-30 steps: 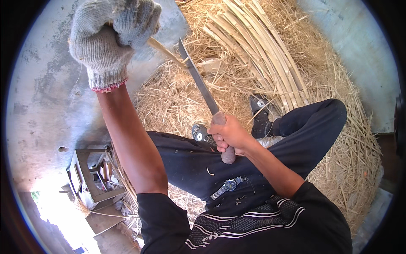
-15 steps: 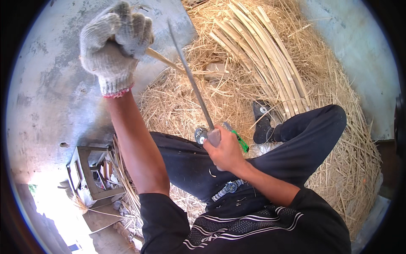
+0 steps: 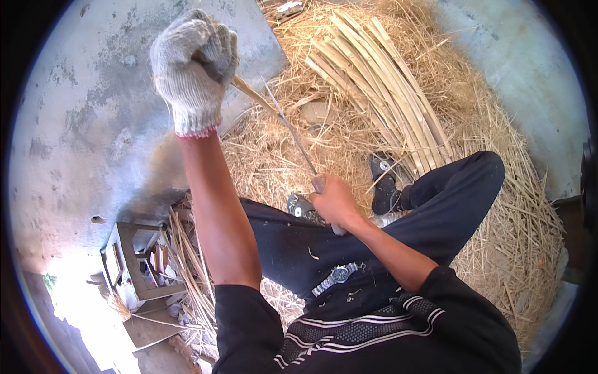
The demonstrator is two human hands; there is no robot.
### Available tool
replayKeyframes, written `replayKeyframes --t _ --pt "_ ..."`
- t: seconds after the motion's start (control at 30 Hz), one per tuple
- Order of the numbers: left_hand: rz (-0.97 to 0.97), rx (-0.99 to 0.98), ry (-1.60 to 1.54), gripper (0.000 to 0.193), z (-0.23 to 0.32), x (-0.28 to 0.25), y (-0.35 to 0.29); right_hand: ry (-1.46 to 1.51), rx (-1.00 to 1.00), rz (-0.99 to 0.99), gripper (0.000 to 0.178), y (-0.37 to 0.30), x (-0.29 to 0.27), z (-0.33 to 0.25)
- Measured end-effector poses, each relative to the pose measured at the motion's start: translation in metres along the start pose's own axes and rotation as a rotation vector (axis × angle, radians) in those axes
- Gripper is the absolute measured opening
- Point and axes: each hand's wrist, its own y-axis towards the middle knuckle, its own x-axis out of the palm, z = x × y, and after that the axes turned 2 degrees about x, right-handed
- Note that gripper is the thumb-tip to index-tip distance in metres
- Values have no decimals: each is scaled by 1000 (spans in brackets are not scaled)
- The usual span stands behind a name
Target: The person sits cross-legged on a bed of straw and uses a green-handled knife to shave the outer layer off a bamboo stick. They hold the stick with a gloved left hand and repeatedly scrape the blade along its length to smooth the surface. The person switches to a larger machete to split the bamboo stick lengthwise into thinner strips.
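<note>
My left hand, in a grey-white knitted glove with a pink cuff edge, is raised at the upper left. Its fingers are closed round a narrow tan strip, which looks like split bamboo and slants down to the right. Bare and low over my lap, my right hand grips the handle of a long, thin-bladed knife. The blade points up and left, seen nearly edge-on, and crosses the strip's lower end. Whether blade and strip touch, I cannot tell.
Split bamboo strips lie in a bundle on a deep bed of straw-coloured shavings. A stone-like block sits among them. My shoes are in front. A wristwatch lies on my lap. A wooden frame stands left, beside the wall.
My left hand has moved right and slightly down with the strip. The knife has turned more edge-on, and my right hand has shifted a little right. A green object near my feet is no longer visible.
</note>
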Motion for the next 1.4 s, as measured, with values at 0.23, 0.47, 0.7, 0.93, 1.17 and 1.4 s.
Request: replayKeyframes --t 0.23,0.47,0.7,0.93,1.17,1.4 --pt "-33 45 80 29 -5 1 5 372 301 -281 13 -2 -12 -12" --pt "253 -60 151 29 -3 1 14 1161 458 -816 18 47 -19 53" --pt "395 99 305 31 -9 -8 15 281 -184 43 20 15 -11 -24" --pt "532 106 336 30 -9 0 19 -208 -233 110 13 52 26 41" --pt "547 101 340 31 -3 3 10 782 435 -657 12 87 -15 68" --pt "588 174 532 33 13 20 26 298 168 -328 13 58 -45 17"
